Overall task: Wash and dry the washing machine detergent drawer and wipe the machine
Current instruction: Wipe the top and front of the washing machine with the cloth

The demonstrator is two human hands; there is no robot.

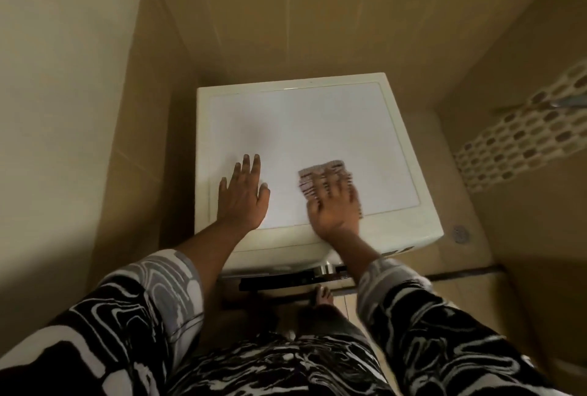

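Fingers (328, 187) of our right hand (335, 213) lie straight and slightly apart, pressing a striped cloth (335, 167) flat on top of the washing machine (317, 116), near its front edge. Our left hand (243, 198) rests flat at its front left, fingers spread.

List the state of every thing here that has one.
washing machine: both hands on its top.
cloth: spread flat on the machine top, under the right hand.
left hand: flat on the top, fingers straight, holding nothing.
right hand: fingers spread, pressing the cloth; blurred.
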